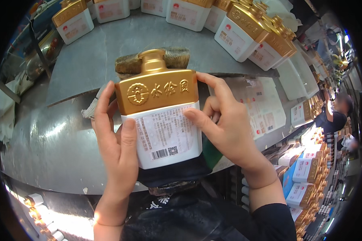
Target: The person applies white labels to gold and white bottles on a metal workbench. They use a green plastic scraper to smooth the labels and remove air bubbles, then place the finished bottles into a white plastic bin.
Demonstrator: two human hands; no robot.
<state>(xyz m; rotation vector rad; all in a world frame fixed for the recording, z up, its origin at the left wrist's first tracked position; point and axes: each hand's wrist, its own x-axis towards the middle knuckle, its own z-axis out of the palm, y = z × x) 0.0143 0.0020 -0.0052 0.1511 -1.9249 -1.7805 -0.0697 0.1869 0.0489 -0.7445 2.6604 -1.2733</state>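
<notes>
A flat-sided bottle, gold at the neck and shoulder and white below, is held up between my two hands over the near edge of the table. A clear printed label with a barcode covers much of its white face. My left hand grips the left side, its thumb on the white part beside the label. From the right, my right hand holds the bottle, with the thumb on the label's upper right and the index finger at the gold shoulder. Behind the bottle lies a brownish block, partly hidden.
Several similar bottles stand along the table's far side. A label sheet lies to the right, near a white translucent bin. More bottles crowd the lower right. A co-worker is at the far right. The grey metal tabletop extends left.
</notes>
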